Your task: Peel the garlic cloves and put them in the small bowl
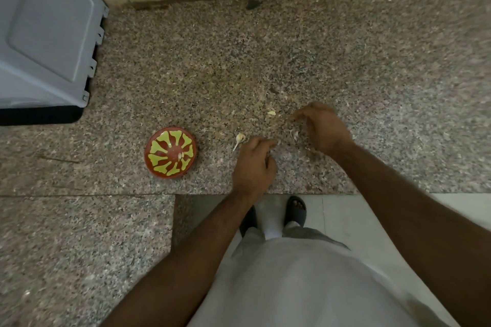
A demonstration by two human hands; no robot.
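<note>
step: peeling | right hand (pixel 322 127) curled around a garlic clove (pixel 294 134), likely stripping skin | left hand (pixel 253 160) loosely curled, contents unclear | small bowl (pixel 170 151) near counter (pixel 372 61) front edge, left, holding peeled cloves | unpeeled clove (pixel 240 138) beside left hand

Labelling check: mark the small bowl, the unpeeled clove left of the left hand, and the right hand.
small bowl (pixel 154 167): head view, lower-left rim.
unpeeled clove (pixel 240 137): head view, bulb end.
right hand (pixel 325 127): head view, back of hand.
</note>
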